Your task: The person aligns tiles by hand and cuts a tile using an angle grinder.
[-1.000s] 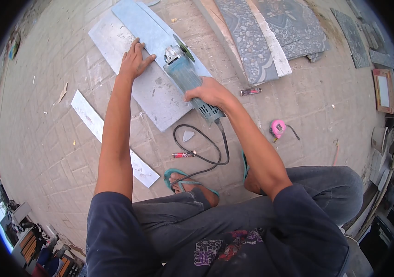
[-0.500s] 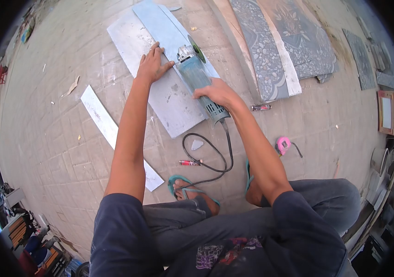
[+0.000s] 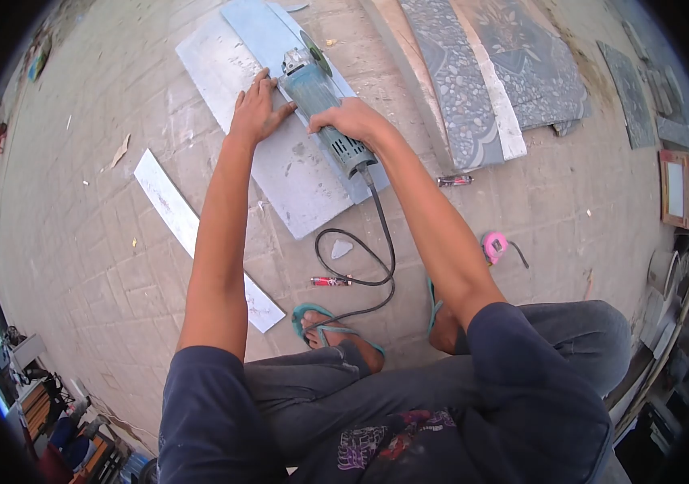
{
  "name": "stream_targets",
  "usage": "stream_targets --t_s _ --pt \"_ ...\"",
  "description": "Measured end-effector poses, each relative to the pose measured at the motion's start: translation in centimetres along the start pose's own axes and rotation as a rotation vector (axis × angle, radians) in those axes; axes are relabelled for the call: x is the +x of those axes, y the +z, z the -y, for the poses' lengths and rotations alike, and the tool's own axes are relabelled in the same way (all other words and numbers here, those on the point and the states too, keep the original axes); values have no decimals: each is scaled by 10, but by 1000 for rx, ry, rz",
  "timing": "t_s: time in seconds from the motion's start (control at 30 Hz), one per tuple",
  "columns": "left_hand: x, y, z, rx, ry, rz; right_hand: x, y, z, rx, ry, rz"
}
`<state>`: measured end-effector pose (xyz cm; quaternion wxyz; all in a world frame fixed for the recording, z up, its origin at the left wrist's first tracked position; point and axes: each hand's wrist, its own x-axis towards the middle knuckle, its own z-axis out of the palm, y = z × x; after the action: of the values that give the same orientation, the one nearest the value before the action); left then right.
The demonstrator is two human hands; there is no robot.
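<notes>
My right hand (image 3: 351, 121) is wrapped round the body of a teal angle grinder (image 3: 312, 90). Its thin green-edged disc (image 3: 315, 53) stands on edge over a light-blue tile (image 3: 257, 31), but whether it touches the surface I cannot tell. That tile lies on a larger pale grey slab (image 3: 297, 189). Left of the grinder, my left hand (image 3: 257, 117) rests on the slab and the tile's edge, fingers spread, thumb close to the grinder's body. A black power cord (image 3: 382, 211) runs from the grinder's rear and loops toward my sandalled left foot (image 3: 320, 329).
Patterned grey tiles (image 3: 453, 89) lie to the right. On the paved floor (image 3: 118, 266) are a narrow white tile strip (image 3: 173, 202), a pink tape measure (image 3: 494, 247), and two small red-and-black cylinders, one near the cord (image 3: 330, 281). Framed pieces (image 3: 673, 189) stand at far right.
The grinder and my right hand have moved up and to the left along the blue tile. My left hand appears slightly further left, with the whole view shifted a little.
</notes>
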<state>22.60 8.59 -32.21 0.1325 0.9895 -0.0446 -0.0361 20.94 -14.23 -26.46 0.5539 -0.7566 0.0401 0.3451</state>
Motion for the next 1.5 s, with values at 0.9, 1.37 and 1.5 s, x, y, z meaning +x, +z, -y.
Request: stream_targets --t_s 0.9,1.37,1.5 --pt "1 4 1 27 49 -54 -71 -6 -33 -13 22 20" --pt "2 1 0 13 46 -41 -83 -5 -47 12 22 21" --pt "5 6 6 10 42 -23 -87 -5 -49 31 -4 9"
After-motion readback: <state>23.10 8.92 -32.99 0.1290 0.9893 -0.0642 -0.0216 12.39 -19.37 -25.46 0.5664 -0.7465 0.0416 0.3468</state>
